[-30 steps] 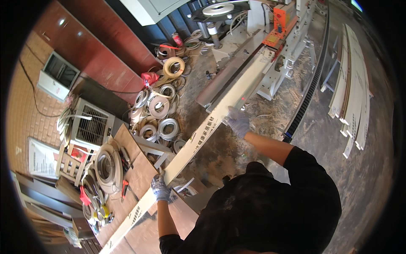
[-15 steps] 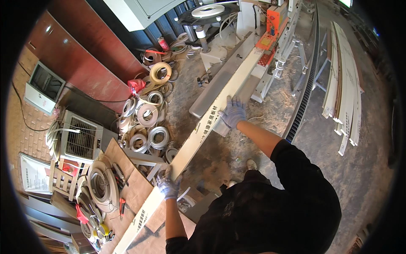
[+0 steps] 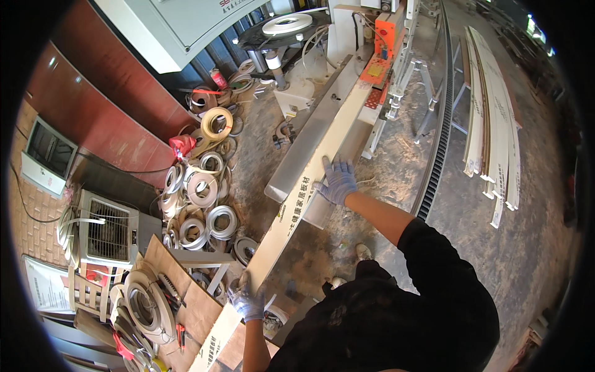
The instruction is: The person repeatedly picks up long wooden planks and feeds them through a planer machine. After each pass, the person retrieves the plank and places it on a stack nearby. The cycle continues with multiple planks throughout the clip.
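Note:
A long cream-white board (image 3: 291,217) runs diagonally from the lower left up to a machine (image 3: 365,62) with an orange part. My left hand (image 3: 246,301), in a grey glove, grips the board near its lower end. My right hand (image 3: 338,180), also gloved, lies on the board's upper part, beside the machine's grey guide rail (image 3: 304,149). The board's far end sits at the machine's feed side.
Many rolls of edge banding (image 3: 201,186) lie on the floor to the left. A fan heater (image 3: 102,229) and a bench with coils and tools (image 3: 149,304) are at lower left. White boards (image 3: 489,118) are stacked at right, beyond a black cable chain (image 3: 440,118).
The board has slid further up toward the machine. Both my hands have moved along with it, and my view has shifted closer to the machine.

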`<state>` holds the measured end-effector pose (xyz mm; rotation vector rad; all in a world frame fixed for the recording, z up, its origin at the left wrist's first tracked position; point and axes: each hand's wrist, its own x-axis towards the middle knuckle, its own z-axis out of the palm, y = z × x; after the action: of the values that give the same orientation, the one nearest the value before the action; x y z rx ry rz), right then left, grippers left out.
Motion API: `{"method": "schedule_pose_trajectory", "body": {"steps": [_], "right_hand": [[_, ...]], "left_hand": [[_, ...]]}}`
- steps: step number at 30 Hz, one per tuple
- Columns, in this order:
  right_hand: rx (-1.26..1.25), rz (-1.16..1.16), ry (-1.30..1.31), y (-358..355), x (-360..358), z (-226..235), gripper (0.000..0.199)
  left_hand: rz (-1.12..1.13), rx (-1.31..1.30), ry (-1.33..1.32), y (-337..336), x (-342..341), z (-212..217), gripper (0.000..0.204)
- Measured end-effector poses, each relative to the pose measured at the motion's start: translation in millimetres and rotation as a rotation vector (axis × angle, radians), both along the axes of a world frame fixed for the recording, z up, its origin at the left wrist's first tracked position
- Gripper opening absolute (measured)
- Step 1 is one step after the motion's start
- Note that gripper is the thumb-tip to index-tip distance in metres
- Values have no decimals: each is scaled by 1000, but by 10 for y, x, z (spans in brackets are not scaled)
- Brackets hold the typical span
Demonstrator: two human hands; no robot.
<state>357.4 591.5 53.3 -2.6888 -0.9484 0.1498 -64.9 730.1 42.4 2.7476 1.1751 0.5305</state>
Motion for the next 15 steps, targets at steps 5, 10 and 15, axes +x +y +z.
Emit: {"method": "schedule_pose_trajectory", "body": {"steps": [5, 10, 15], "right_hand": [[-136, 86, 153, -7, 85, 25, 90], [60, 45, -103, -109, 171, -2, 91], [9, 51, 18, -155, 361, 59, 92]], "left_hand": [[-83, -301, -109, 59, -83, -231, 70], [-229, 30, -187, -140, 307, -83, 69], [-232, 89, -215, -299, 972, 118, 68]]}}
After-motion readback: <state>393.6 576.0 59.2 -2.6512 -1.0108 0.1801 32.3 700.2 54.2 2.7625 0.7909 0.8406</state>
